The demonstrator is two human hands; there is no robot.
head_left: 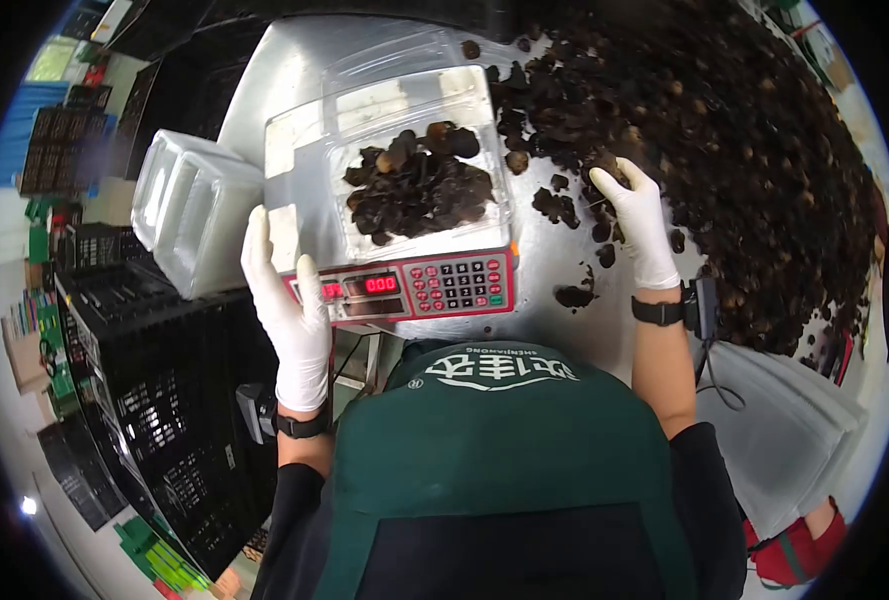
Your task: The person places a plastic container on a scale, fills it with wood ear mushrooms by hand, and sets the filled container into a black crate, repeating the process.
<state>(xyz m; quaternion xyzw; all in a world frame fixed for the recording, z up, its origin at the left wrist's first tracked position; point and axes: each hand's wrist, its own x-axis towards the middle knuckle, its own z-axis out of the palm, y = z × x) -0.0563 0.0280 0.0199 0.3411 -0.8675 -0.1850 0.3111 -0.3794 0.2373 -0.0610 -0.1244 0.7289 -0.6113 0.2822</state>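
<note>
My left hand (pixel 289 310), in a white glove, is at the near left corner of a digital scale (pixel 464 285), its fingers spread. The scale has a red front with a keypad, and its lit display reads 0.00 in one window. On its pan sits a clear plastic tray (pixel 348 228) holding a heap of dark wood ear mushrooms (pixel 419 190). My right hand (pixel 644 225), also gloved, is at the edge of a large mushroom pile (pixel 724 140). Its thumb and finger are bent together around a brownish mushroom piece, partly hidden by the fingers.
A stack of clear plastic containers (pixel 199 215) stands left of the scale on the metal table (pixel 539 260). Loose mushrooms (pixel 574 295) lie between scale and pile. Black crates (pixel 154 400) are stacked at lower left. Translucent plastic bags (pixel 764 425) hang at right.
</note>
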